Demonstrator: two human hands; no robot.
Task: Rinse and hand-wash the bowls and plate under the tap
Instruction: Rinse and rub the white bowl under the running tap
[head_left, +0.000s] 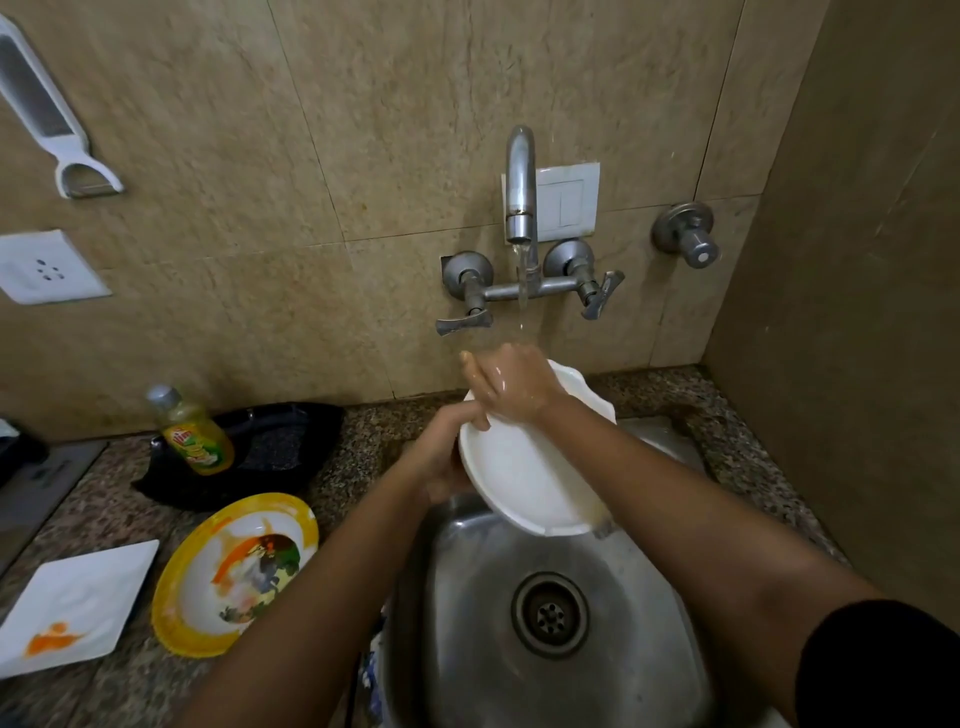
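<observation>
A white bowl (524, 478) is tilted over the steel sink (639, 613), below the running tap (521, 187). My left hand (441, 457) grips the bowl's left rim from underneath. My right hand (511, 387) lies wet across the bowl's upper rim in the water stream, fingers stretched out to the left. On the counter to the left sit a yellow-rimmed bowl (236, 571) with orange and dark food smears and a white square plate (72, 608) with an orange stain.
A dish soap bottle (192, 431) stands in a black tray (280, 447) behind the dirty dishes. Tap handles (597, 296) stick out from the tiled wall. A wall socket (47, 267) and a white peeler (52, 119) are at the left. The drain (549, 616) is uncovered.
</observation>
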